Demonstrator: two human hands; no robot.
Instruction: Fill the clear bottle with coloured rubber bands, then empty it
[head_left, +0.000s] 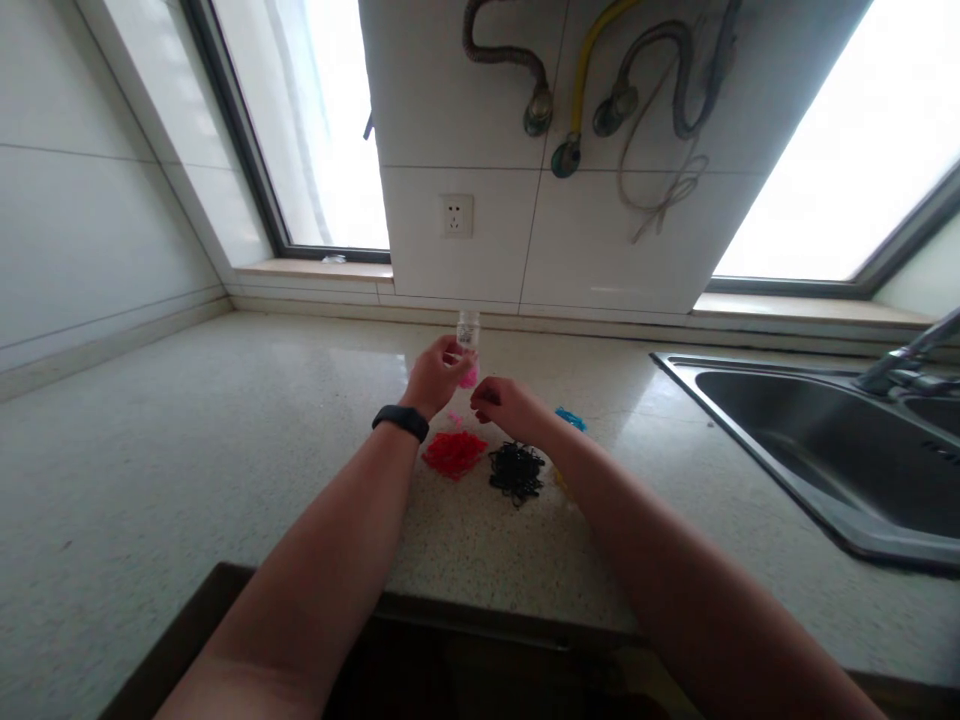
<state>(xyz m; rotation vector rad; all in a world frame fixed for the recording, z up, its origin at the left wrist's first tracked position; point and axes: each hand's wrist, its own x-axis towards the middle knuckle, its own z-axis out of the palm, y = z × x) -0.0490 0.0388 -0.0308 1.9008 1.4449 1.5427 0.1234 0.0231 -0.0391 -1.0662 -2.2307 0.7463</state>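
My left hand [439, 377] is closed around a small clear bottle [468, 330], which stands upright with bright pink bits in its lower part. Just right of the bottle is my right hand [501, 402], its fingers pinched together; whatever they hold, if anything, is too small to make out. A few pink pieces [454, 420] lie on the counter below the hands. Nearer to me are a pile of red rubber bands [454, 454] and a pile of black rubber bands [516, 472]. Blue bands [571, 418] and some yellow ones [561, 481] are partly hidden by my right forearm.
The speckled counter [300, 420] runs back to a tiled wall with a power socket [457, 216] and several hoses. At the right, a steel sink [810, 430] with a faucet [911, 360] is set into the counter. The counter's front edge lies under my forearms.
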